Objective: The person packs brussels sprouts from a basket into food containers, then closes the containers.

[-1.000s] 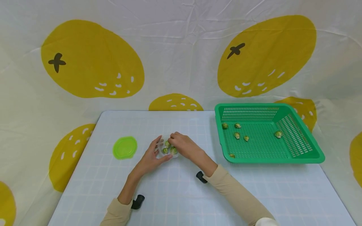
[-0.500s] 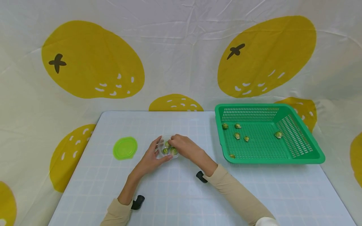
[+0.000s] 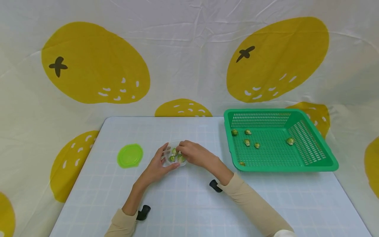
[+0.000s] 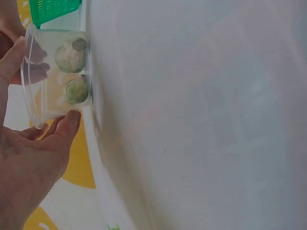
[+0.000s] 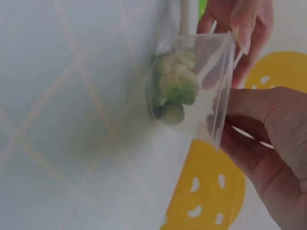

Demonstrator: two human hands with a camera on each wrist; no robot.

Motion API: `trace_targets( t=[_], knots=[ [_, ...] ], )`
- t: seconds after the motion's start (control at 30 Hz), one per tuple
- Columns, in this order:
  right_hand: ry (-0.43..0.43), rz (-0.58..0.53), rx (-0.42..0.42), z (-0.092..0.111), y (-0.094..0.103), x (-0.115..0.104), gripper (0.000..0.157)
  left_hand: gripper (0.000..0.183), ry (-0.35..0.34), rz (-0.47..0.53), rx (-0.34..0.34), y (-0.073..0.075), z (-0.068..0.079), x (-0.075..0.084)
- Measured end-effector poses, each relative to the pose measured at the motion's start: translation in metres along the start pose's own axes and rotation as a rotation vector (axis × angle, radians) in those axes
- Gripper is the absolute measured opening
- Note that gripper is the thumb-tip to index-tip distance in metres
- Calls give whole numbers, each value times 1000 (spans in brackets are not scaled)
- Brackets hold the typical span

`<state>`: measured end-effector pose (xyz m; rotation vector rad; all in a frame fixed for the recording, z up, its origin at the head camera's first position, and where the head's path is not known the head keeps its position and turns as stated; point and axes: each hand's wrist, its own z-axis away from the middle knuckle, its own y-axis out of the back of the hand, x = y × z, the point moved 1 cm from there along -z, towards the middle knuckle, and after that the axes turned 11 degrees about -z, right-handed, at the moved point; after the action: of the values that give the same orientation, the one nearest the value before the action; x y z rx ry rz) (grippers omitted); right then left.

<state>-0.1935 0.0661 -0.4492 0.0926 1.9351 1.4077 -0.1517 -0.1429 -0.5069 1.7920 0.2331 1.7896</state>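
A small clear plastic tub [image 3: 168,154] stands on the table with three Brussels sprouts [image 3: 180,158] visible in it. My left hand [image 3: 156,168] grips its side, thumb on the near side and fingers round the far side. From the right, my right hand [image 3: 193,154] dips bent fingers over the rim, beside one sprout. In the right wrist view its fingertips blur behind the tub wall [image 5: 199,117], above sprouts [image 5: 177,81] lying on the bottom; I cannot tell whether they pinch anything. The left wrist view shows two sprouts [image 4: 76,91] through the plastic.
A bright green lid [image 3: 130,155] lies flat left of the tub. At the back right stands a green slotted basket [image 3: 284,168] holding several loose sprouts [image 3: 247,142]. A white curtain with yellow fruit prints [image 3: 97,62] hangs behind the table [image 3: 183,204].
The right hand has dipped slightly lower into the tub, and its forearm has shifted a little to the right. The left hand and tub stay almost in place.
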Motion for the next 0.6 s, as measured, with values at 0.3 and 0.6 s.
trace_targets(
  t=[0.3,0.6],
  knots=[
    [-14,-46,47,9,17,1,21,106,-1,-15,5,0,0,0],
    [0,-26,125,25,35,4,21,107,6,-9,-7,0,0,0]
  ],
)
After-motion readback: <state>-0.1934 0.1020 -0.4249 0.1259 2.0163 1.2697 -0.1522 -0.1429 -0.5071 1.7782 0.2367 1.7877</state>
